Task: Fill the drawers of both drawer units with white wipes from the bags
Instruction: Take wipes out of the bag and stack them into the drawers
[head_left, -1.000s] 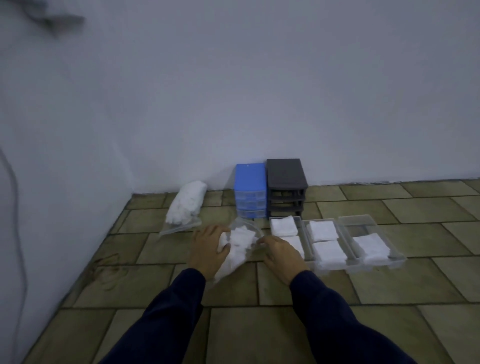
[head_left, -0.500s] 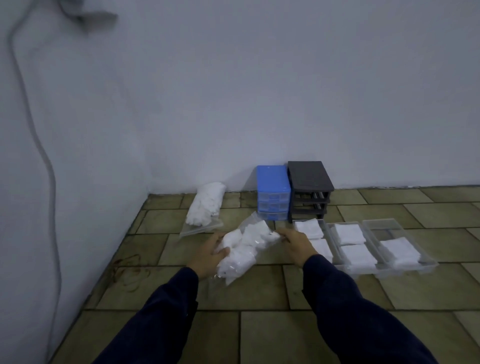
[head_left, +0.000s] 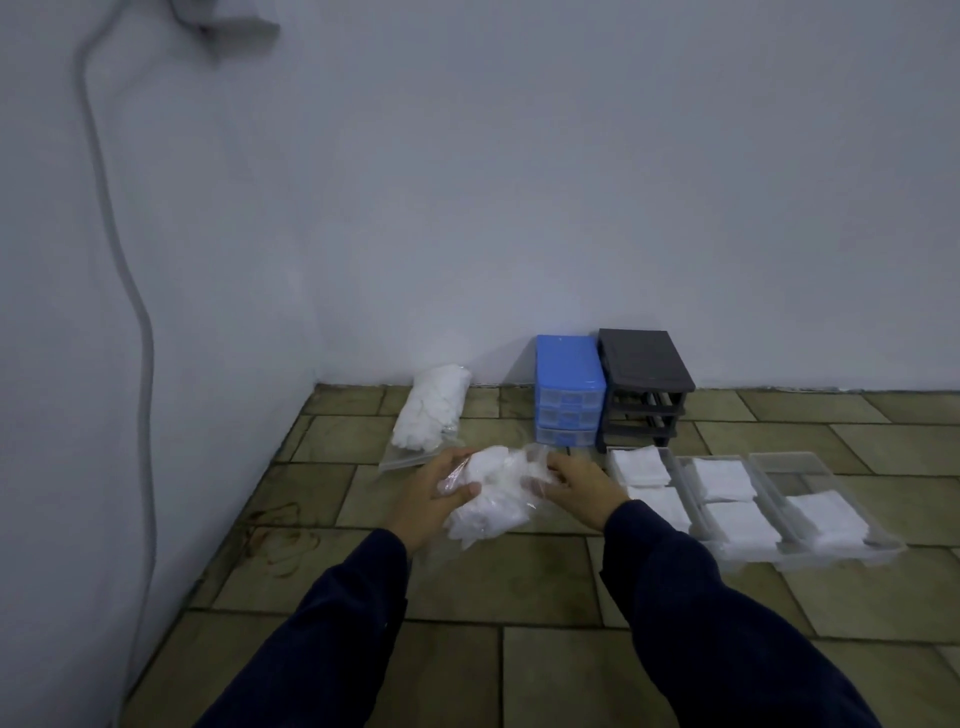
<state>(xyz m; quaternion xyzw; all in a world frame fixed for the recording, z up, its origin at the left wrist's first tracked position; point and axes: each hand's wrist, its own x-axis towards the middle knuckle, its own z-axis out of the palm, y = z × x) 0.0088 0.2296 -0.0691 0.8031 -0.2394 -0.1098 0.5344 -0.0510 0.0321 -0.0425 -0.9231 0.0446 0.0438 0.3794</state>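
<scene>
A clear plastic bag of white wipes (head_left: 488, 499) is being gripped above the tiled floor (head_left: 519, 582) by the left hand (head_left: 431, 496) and right hand (head_left: 582, 486), fingers curled round the crinkled film. Risk: the slick film may slip, spilling soft wipes short of the clear drawers (head_left: 779, 467). The rigid blue drawer unit (head_left: 569, 389) and grey drawer unit (head_left: 644, 384) are being left standing behind.

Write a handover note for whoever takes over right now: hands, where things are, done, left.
Left hand and right hand both hold the clear bag of wipes above the floor.
Second bag lies by the wall, left of the blue unit.
Blue unit's drawers are in; the dark unit has empty slots.
Three clear drawers sit on the floor to the right: two hold two wipe stacks each, the rightmost holds one.
Left: top up the rightmost drawer, then slide all three into the dark unit.
</scene>
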